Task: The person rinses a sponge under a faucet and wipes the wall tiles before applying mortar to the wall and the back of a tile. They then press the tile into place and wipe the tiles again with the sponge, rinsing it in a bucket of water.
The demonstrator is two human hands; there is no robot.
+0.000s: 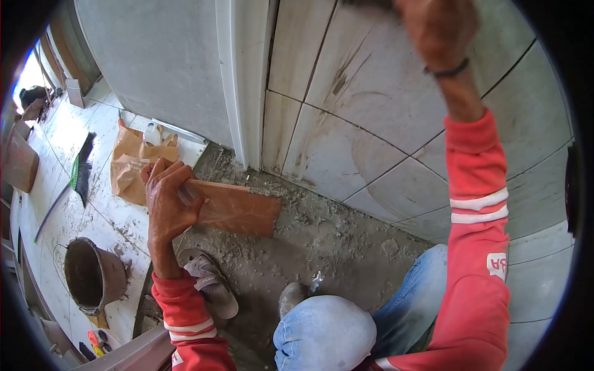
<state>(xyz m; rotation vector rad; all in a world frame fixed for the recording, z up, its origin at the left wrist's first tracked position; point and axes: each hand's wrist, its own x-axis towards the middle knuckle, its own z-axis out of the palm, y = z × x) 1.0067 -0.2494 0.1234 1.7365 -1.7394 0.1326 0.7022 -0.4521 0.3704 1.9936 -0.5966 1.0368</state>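
Note:
My left hand (170, 198) is closed around the near end of a reddish-brown rectangular tile piece (244, 213), held above the rough mortar-strewn floor (309, 247). High on the right, my right hand (439, 31) is up against the tiled wall (377, 136), smeared by motion. Its fingers look wrapped round a dark object (371, 3), cut off by the top edge, whose kind I cannot make out. Grey smears and streaks mark the pale wall tiles near it.
A mortar-caked bucket (93, 275) stands on the white tiled floor (55, 213) at the left. Behind it lie a green brush broom (80, 170) and a torn brown paper bag (133, 161). A sandal (210, 284) is beside my left forearm; a white door frame (238, 86) rises ahead.

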